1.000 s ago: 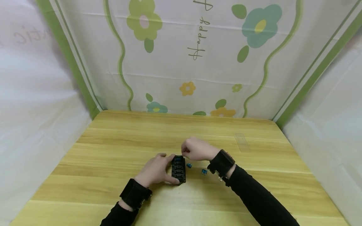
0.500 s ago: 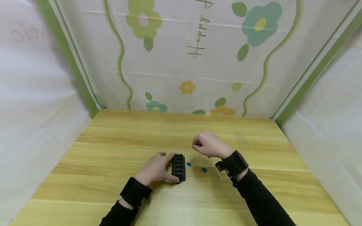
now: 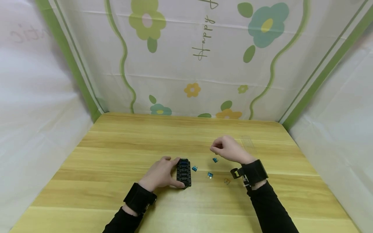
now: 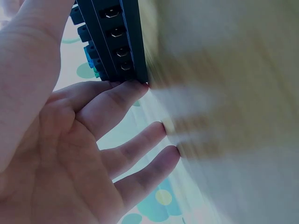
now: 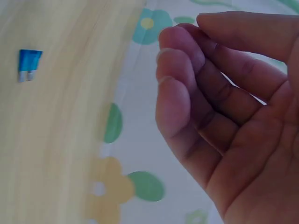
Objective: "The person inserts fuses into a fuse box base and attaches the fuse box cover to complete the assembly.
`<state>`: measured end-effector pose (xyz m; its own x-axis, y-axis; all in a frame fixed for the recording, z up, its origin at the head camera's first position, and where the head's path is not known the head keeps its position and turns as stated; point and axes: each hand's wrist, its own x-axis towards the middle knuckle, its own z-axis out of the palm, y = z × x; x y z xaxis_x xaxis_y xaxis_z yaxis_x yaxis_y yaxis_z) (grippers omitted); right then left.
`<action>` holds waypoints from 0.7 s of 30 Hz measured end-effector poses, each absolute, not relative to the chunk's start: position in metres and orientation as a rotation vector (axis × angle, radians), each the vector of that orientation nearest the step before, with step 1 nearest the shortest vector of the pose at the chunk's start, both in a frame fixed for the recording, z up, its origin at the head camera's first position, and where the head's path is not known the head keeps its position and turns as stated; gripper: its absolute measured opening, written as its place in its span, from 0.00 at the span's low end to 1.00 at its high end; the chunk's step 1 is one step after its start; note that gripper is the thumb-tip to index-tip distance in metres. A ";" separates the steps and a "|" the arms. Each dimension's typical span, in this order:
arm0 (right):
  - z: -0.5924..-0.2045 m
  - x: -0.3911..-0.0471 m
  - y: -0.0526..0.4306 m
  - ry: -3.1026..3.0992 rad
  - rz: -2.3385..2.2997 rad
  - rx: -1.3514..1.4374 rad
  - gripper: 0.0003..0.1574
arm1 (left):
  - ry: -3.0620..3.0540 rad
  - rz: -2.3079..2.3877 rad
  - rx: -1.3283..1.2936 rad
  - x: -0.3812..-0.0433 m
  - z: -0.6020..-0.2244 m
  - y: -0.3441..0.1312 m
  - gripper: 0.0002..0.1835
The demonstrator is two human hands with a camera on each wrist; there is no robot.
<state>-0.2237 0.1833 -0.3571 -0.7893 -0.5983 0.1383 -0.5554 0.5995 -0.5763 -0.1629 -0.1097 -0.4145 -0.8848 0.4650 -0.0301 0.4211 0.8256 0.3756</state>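
Observation:
My left hand (image 3: pixel 161 174) holds a black fuse box (image 3: pixel 184 174) on the wooden table, thumb at its near end and index finger at its far end. In the left wrist view, blue and green fuses stick out from the fuse box (image 4: pixel 112 35), beside the index fingertip. My right hand (image 3: pixel 230 149) hovers to the right with fingers loosely curled, nothing visible between them. Just below its fingertips lies a blue blade fuse (image 3: pixel 215 160), whose two metal prongs show in the right wrist view. Two more blue fuses, one nearer the box (image 3: pixel 194 168) and another (image 3: pixel 210 175), lie between.
A yellow blade fuse (image 3: pixel 227 181) lies on the table (image 3: pixel 131 139) near the right wrist strap. Behind the right hand is a clear, flat rectangular piece (image 3: pixel 247 142). White curtains with printed flowers (image 3: pixel 192 90) rise at the back and sides.
My right hand has moved away from the fuse box to the right, uncovering a blue fuse and the yellow one. My left hand stays on the box.

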 end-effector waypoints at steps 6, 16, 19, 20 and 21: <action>-0.375 -0.229 0.200 2.737 -1.060 -0.850 0.09 | 2.889 0.557 0.704 -0.163 -0.417 -0.110 0.57; -0.389 -0.234 0.207 2.809 -0.967 -0.807 0.08 | 2.890 0.560 0.695 -0.163 -0.417 -0.109 0.56; -0.394 -0.236 0.206 2.847 -0.866 -0.809 0.06 | 2.890 0.565 0.689 -0.163 -0.416 -0.109 0.56; -0.395 -0.237 0.205 2.856 -0.836 -0.806 0.05 | 2.890 0.566 0.690 -0.163 -0.416 -0.109 0.56; -0.397 -0.237 0.205 2.861 -0.811 -0.799 0.05 | 2.890 0.567 0.690 -0.163 -0.415 -0.109 0.56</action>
